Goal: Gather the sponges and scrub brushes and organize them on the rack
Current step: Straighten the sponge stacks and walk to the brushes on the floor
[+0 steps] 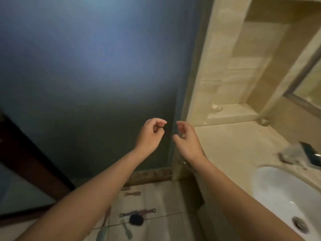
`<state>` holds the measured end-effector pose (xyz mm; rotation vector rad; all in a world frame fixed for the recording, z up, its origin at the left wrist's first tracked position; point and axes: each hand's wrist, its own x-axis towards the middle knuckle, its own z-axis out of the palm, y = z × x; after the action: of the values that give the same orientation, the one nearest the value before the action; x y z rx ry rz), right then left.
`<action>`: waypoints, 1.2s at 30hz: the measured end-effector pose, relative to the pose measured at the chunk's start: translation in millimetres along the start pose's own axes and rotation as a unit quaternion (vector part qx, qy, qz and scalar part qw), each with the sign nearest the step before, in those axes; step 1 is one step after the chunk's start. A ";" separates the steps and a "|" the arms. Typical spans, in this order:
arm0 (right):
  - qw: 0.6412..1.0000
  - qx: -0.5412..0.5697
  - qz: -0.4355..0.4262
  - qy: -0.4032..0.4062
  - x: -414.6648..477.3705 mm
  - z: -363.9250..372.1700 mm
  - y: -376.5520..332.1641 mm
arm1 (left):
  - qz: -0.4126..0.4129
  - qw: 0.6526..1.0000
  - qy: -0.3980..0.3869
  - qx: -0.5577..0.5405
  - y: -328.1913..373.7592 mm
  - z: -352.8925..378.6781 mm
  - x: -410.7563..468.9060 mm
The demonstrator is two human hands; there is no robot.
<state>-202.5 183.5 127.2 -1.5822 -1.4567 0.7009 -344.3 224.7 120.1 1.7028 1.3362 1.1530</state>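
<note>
Both hands are raised side by side in front of a blue-grey frosted panel, close together but not touching. The left hand has its fingers curled in toward the thumb; its grip is loose and nothing shows in it. The right hand has a slack, parted grip, fingers gently bent and thumb out to the side, holding nothing.

Low down between the two forearms, scrub brushes lie scattered on the tiled floor. There is a dark round brush head, and beside it several long-handled brushes that are too blurred to count exactly.

To the right stands a beige stone table with a white sink set in it. Behind it a tiled niche shelf is cut into the wall, with a framed mirror at the far right.
</note>
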 end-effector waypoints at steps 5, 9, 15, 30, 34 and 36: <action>0.999 -0.010 -0.001 -0.041 -5.2 105.7 -19.7 | -0.051 0.998 0.009 0.026 -71.4 -87.0 -9.8; 0.997 -0.008 0.017 -0.076 -7.1 170.4 -25.6 | -0.089 0.996 0.024 0.022 -118.4 -138.6 -19.6; 0.990 -0.032 0.031 -0.133 -8.6 250.8 -21.8 | -0.139 0.989 0.036 0.036 -192.2 -187.7 -42.4; 0.915 -0.077 0.039 -0.394 -52.5 520.9 155.1 | -0.358 0.915 0.183 0.034 -485.0 -186.4 -173.7; 0.889 -0.087 0.033 -0.447 -78.2 609.6 239.6 | -0.390 0.894 0.221 0.018 -595.7 -164.3 -216.6; 0.880 -0.097 0.023 -0.464 -89.2 654.0 284.3 | -0.399 0.883 0.244 0.021 -647.4 -153.8 -232.9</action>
<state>-631.9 247.1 -445.6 -1.4802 -2.2198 1.5157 -746.1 156.2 -455.2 0.7074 2.1017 1.0560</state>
